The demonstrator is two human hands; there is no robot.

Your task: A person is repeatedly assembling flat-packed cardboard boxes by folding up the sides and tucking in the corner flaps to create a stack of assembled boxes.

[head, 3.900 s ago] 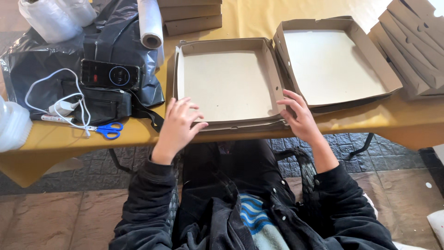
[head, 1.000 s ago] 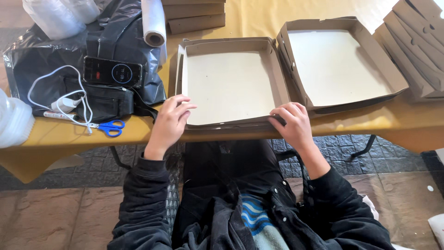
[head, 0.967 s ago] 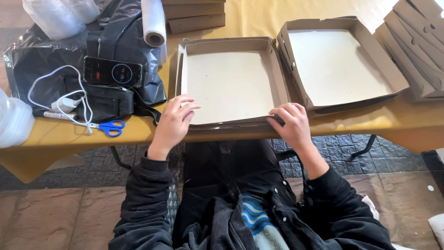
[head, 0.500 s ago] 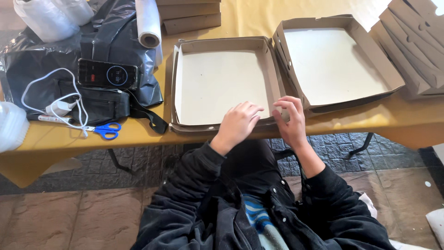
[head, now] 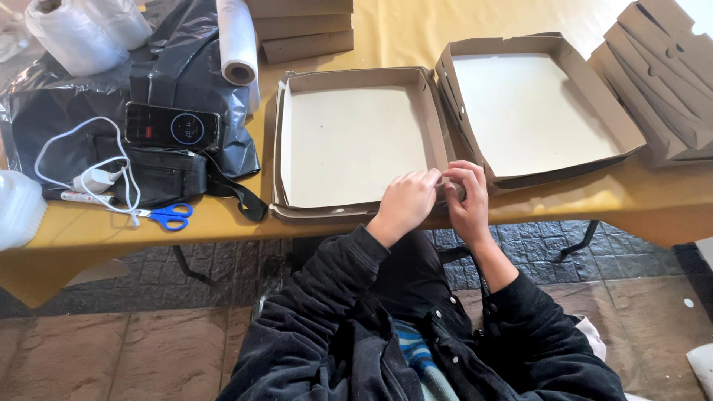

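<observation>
Both hands — left hand, right hand — pinch the near right corner of the flat cardboard box.

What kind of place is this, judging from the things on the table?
Probably a small food-packing or takeaway workspace. Both hands, left hand and right hand, work at the corner of an open flat cardboard box, more folded boxes are stacked to the right, and rolls of plastic film lie on the table.

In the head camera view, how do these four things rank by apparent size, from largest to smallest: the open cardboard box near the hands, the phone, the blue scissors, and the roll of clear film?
1. Open cardboard box, clearly largest.
2. Roll of clear film and phone: they look about alike, and the top edge of the picture cuts off the roll, so I do not rank them.
3. Blue scissors, smallest.
</observation>
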